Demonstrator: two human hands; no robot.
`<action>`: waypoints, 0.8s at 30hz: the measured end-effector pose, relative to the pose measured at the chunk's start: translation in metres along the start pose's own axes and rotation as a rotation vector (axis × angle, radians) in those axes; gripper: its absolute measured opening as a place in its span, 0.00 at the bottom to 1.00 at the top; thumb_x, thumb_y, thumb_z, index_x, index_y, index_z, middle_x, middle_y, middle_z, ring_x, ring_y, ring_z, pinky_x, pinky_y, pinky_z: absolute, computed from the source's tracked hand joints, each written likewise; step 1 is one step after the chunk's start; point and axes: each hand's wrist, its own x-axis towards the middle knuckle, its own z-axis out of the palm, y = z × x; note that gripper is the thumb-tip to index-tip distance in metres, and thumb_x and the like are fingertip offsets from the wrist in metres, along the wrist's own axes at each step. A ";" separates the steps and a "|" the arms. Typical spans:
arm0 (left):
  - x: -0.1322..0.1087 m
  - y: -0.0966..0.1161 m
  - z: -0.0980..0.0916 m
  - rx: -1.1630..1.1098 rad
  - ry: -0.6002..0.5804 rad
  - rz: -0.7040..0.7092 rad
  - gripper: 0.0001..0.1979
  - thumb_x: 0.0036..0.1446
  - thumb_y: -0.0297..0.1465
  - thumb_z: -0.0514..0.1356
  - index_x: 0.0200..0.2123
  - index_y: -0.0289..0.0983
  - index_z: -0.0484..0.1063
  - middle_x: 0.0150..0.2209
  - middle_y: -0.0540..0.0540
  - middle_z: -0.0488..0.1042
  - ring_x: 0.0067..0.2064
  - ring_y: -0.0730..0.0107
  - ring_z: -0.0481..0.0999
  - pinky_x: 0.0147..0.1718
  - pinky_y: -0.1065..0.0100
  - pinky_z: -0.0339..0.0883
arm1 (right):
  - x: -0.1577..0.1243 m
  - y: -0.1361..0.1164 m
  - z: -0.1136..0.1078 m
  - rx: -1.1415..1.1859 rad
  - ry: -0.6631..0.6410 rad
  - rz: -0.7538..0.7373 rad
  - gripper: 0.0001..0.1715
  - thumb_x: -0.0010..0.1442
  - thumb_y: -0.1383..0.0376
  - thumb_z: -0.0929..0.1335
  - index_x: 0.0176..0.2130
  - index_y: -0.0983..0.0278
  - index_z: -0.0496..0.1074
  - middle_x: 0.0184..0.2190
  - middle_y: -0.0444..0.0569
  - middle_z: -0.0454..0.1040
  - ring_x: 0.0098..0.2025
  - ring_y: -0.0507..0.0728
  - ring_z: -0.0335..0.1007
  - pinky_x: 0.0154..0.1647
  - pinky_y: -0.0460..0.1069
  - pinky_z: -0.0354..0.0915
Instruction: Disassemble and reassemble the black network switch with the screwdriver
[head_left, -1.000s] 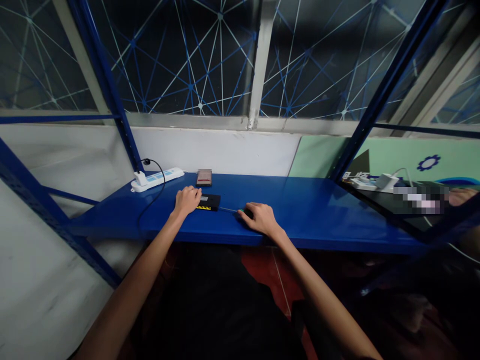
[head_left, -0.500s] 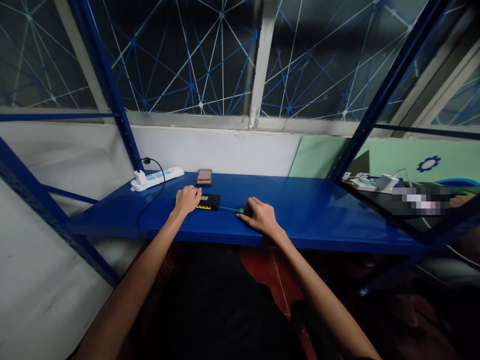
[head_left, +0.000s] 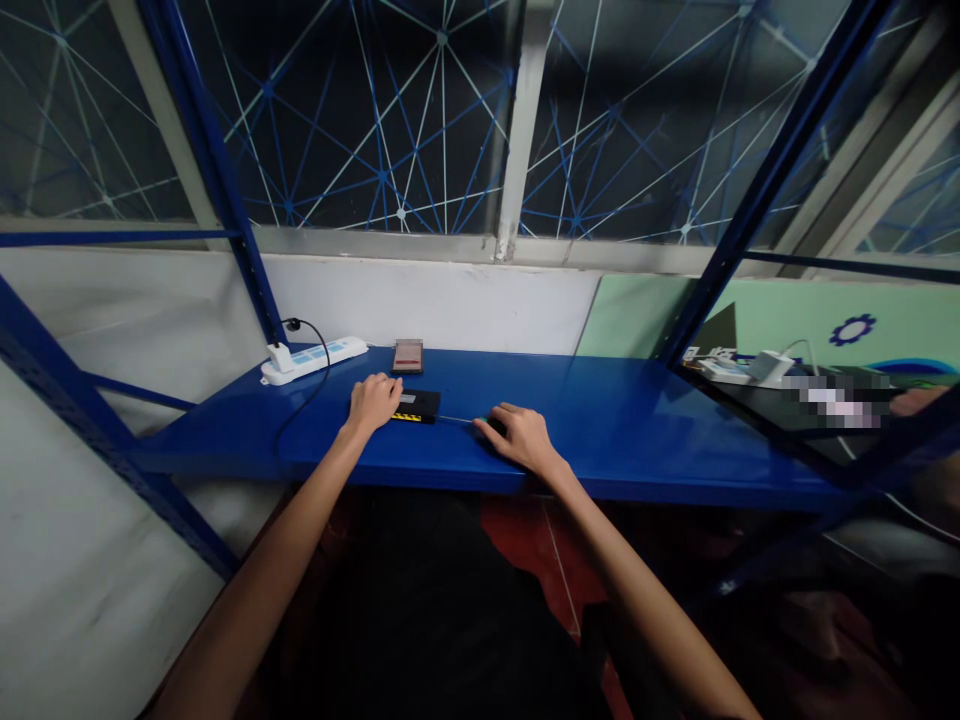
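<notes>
My left hand point(head_left: 373, 402) rests with curled fingers on the left end of a small black box point(head_left: 417, 405) with a yellow-striped edge, lying on the blue shelf point(head_left: 615, 420). My right hand point(head_left: 521, 437) lies to the right of it, fingers closed round the dark handle of a thin screwdriver point(head_left: 480, 424). The screwdriver's metal shaft points left toward the box. The handle is mostly hidden under my fingers.
A white power strip point(head_left: 311, 358) with a black cable lies at the shelf's back left. A small reddish flat device point(head_left: 409, 355) sits behind the black box. Blue rack posts stand at both sides. A neighbouring dark table at the right holds chargers and cables.
My right hand has shifted slightly over the screwdriver handle, so its green tip no longer shows. My left hand stays on the black box.
</notes>
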 end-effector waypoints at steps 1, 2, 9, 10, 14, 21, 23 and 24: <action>0.000 0.000 0.000 -0.003 0.005 0.002 0.27 0.69 0.38 0.41 0.37 0.35 0.79 0.41 0.38 0.77 0.46 0.55 0.75 0.42 0.60 0.66 | 0.000 0.001 0.001 0.003 0.010 -0.008 0.31 0.66 0.44 0.58 0.31 0.63 0.72 0.29 0.47 0.73 0.29 0.52 0.66 0.27 0.47 0.44; 0.000 0.000 0.000 -0.004 0.009 0.002 0.27 0.69 0.38 0.41 0.37 0.35 0.79 0.41 0.38 0.77 0.45 0.55 0.75 0.42 0.60 0.66 | 0.000 0.002 0.002 0.009 0.018 -0.012 0.31 0.65 0.43 0.59 0.31 0.63 0.73 0.30 0.47 0.73 0.29 0.52 0.66 0.27 0.47 0.45; 0.000 0.000 -0.002 0.000 -0.009 0.003 0.28 0.68 0.38 0.41 0.37 0.35 0.79 0.41 0.37 0.77 0.45 0.55 0.75 0.43 0.60 0.66 | 0.000 0.008 0.005 0.010 0.001 0.000 0.31 0.60 0.39 0.63 0.33 0.63 0.74 0.34 0.48 0.72 0.30 0.52 0.66 0.27 0.47 0.46; 0.000 0.000 -0.003 -0.001 -0.014 0.004 0.28 0.68 0.38 0.40 0.37 0.35 0.79 0.41 0.37 0.77 0.45 0.55 0.75 0.42 0.60 0.66 | 0.000 0.007 0.005 0.001 -0.006 0.000 0.31 0.60 0.39 0.63 0.33 0.63 0.73 0.35 0.48 0.72 0.30 0.52 0.66 0.27 0.47 0.46; 0.000 0.000 -0.003 0.000 -0.018 0.001 0.28 0.68 0.39 0.40 0.37 0.35 0.79 0.41 0.37 0.77 0.44 0.55 0.75 0.41 0.60 0.67 | 0.001 0.005 0.006 -0.051 -0.022 0.015 0.27 0.61 0.42 0.63 0.38 0.62 0.71 0.39 0.49 0.72 0.31 0.53 0.67 0.26 0.48 0.45; 0.000 0.000 -0.004 -0.005 -0.013 -0.005 0.28 0.68 0.38 0.40 0.36 0.36 0.79 0.41 0.37 0.77 0.45 0.55 0.75 0.41 0.61 0.66 | 0.001 0.005 0.007 -0.074 -0.050 0.015 0.23 0.62 0.45 0.65 0.41 0.62 0.68 0.37 0.49 0.75 0.31 0.54 0.69 0.26 0.48 0.42; 0.000 0.000 -0.004 -0.009 -0.014 0.000 0.27 0.68 0.38 0.41 0.36 0.35 0.79 0.40 0.38 0.77 0.44 0.55 0.75 0.40 0.61 0.66 | 0.001 0.005 0.008 -0.062 -0.058 0.002 0.23 0.62 0.45 0.64 0.42 0.62 0.68 0.33 0.48 0.76 0.29 0.55 0.70 0.26 0.48 0.41; 0.000 0.000 -0.004 -0.008 -0.014 0.001 0.27 0.68 0.38 0.41 0.36 0.35 0.79 0.40 0.38 0.77 0.44 0.55 0.75 0.40 0.61 0.66 | 0.000 0.005 0.008 -0.057 -0.057 -0.005 0.24 0.62 0.45 0.64 0.42 0.62 0.68 0.31 0.48 0.76 0.29 0.55 0.70 0.26 0.47 0.41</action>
